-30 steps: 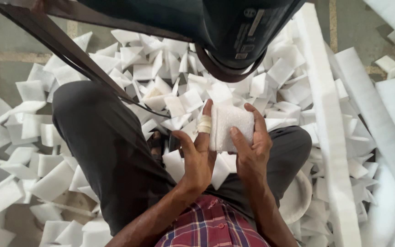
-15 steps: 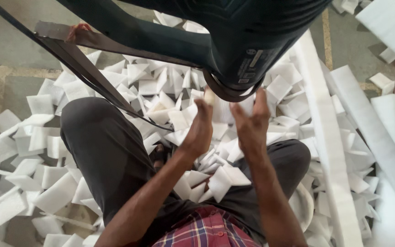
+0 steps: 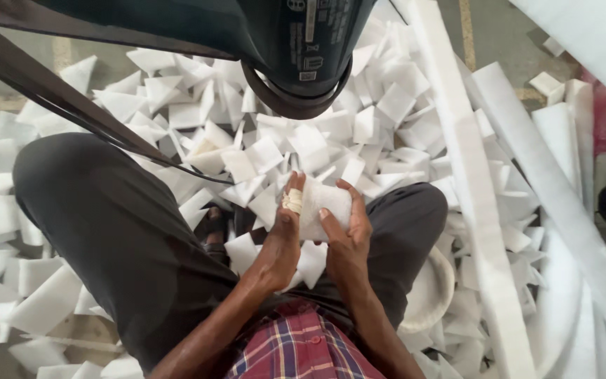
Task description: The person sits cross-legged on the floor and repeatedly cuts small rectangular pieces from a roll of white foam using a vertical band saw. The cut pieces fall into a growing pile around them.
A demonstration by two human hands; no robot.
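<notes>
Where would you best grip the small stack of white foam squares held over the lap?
Probably by its two opposite flat faces, coming in from both sides. The foam stack stands on edge between the left hand and right hand, so squeezing the faces should keep the loose pieces together.

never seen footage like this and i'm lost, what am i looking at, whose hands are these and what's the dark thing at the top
This is one picture from a camera worn on a person's head, looking straight down. The dark rounded shape at the top edge, with its strap, appears to be part of that worn gear, though that is a guess. Below are the seated person's legs in dark trousers and a plaid shirt. The left hand and right hand together hold a small stack of white foam pieces. The left thumb seems wrapped in tape. Loose white foam squares cover the floor, and long foam strips lie on the right.
</notes>
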